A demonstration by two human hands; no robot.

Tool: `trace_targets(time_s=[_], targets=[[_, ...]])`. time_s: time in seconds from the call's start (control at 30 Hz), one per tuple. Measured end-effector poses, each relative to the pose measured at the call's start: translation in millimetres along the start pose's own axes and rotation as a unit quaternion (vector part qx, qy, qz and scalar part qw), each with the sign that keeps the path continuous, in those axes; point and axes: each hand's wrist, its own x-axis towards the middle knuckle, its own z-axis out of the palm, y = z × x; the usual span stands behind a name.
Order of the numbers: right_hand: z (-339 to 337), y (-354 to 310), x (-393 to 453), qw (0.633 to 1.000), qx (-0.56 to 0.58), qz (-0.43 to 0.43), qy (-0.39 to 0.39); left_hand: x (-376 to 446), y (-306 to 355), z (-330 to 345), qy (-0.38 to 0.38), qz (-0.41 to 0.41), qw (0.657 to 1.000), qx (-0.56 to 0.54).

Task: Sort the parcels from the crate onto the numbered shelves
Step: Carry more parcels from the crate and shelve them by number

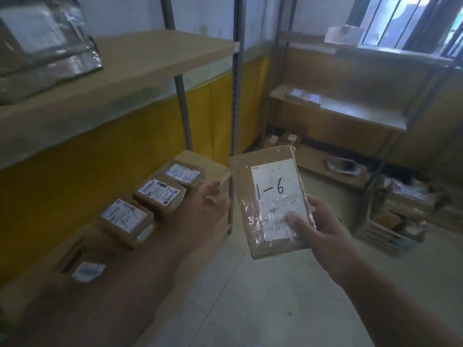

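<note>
Above the floor, the right hand [323, 231] is gripping the flat parcel [271, 201], its long axis pointing away toward the far shelves; the left hand [208, 204] is hovering open, holding nothing.

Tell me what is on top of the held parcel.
On the brown parcel sits a white label handwritten "1-6", under clear tape. The right hand grips it, thumb covering the label's lower print. The left hand is open beside it.

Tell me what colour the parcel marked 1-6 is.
Brown, with a white label; the parcel shows best in the head view.
</note>
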Motion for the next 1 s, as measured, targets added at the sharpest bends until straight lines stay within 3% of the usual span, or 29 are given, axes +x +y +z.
trace_targets(time_s=[0.2,0.37,0.63,0.77,1.0], targets=[[-27,-47,111,0.991,0.005,-0.040,-0.125,64,10,25,0.130,0.009,0.987,0.093],[-40,-99,193,0.964,-0.013,-0.097,-0.248,82,55,39,0.284,-0.014,0.957,0.054],[-6,-166,249,0.918,-0.005,-0.176,-0.356,57,143,-1,0.457,-0.042,0.877,0.144],[32,-191,251,0.903,0.029,-0.190,-0.383,43,175,-37,0.492,-0.050,0.850,0.181],[85,-236,262,0.901,-0.005,-0.238,-0.362,39,191,-76,0.494,-0.044,0.825,0.273]])
